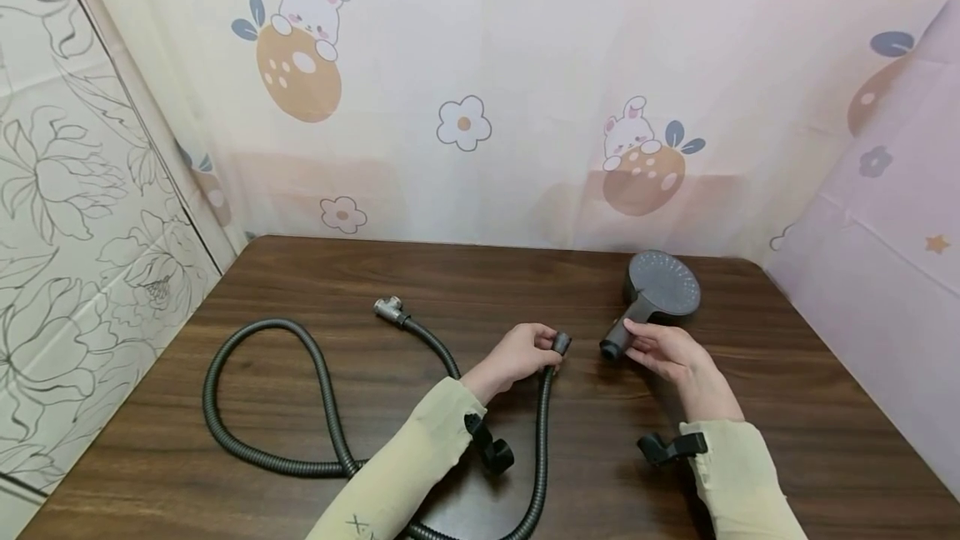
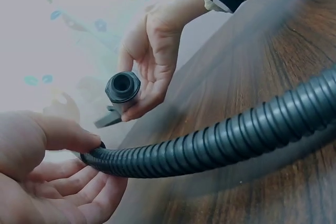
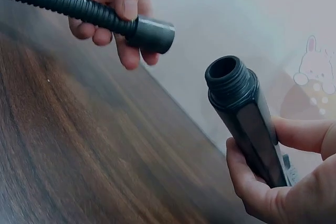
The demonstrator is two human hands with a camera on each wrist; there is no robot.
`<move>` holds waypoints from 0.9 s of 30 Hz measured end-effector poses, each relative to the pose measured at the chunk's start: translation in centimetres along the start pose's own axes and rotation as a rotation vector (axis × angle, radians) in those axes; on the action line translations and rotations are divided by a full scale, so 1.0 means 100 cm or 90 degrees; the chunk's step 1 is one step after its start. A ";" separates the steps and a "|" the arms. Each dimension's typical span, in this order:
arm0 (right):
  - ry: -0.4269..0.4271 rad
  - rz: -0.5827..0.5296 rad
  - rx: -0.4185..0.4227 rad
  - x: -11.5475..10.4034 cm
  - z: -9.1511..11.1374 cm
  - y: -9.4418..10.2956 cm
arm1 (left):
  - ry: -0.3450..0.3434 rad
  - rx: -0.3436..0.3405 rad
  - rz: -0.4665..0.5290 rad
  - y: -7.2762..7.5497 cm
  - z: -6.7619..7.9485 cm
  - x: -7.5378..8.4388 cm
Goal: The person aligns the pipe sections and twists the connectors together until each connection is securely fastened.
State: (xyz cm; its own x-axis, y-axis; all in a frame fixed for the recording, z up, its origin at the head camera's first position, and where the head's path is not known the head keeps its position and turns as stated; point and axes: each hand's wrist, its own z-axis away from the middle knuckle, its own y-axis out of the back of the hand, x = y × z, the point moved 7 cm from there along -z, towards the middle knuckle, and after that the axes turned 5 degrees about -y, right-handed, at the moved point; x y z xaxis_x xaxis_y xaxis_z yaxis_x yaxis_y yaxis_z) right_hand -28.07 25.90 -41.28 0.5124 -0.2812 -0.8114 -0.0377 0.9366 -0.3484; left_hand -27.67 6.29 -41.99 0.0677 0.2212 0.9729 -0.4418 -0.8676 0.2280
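Observation:
In the head view a grey shower head is held by its handle in my right hand, its round face up and its handle end pointing toward the left hand. The right wrist view shows the threaded end of that handle, bare. My left hand pinches a dark ribbed shower hose close to its smooth end connector. Connector and threaded end are apart, with a gap between them. The hose's other end, a metallic elbow fitting, lies on the table.
The hose forms a wide loop at the left of the brown wooden table and passes under the left forearm. A patterned curtain hangs behind the table. Black wrist mounts sit on both sleeves.

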 end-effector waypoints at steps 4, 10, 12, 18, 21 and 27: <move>0.033 0.008 -0.026 -0.004 -0.001 -0.007 | 0.004 -0.005 0.006 -0.001 -0.001 -0.002; 0.044 -0.009 -0.045 -0.007 -0.002 -0.016 | -0.002 -0.006 -0.010 0.000 0.000 -0.001; 0.047 -0.014 -0.049 -0.008 -0.002 -0.018 | -0.005 -0.004 -0.020 0.001 0.000 0.000; 0.058 -0.022 -0.035 -0.010 -0.002 -0.023 | -0.009 -0.008 -0.047 0.005 0.001 0.000; 0.071 -0.023 -0.020 -0.012 -0.003 -0.025 | -0.012 -0.008 -0.055 0.008 0.002 -0.001; 0.103 -0.041 0.008 -0.021 -0.003 -0.032 | -0.027 -0.022 -0.077 0.009 0.003 0.000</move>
State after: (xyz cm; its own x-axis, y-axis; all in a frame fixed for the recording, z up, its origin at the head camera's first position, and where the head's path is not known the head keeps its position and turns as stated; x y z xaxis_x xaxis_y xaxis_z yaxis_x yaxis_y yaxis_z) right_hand -29.31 23.45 -38.66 0.3683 -0.3701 -0.8529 0.0024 0.9177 -0.3972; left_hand -27.75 5.37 -41.80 0.1591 0.3038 0.9394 -0.4585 -0.8199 0.3428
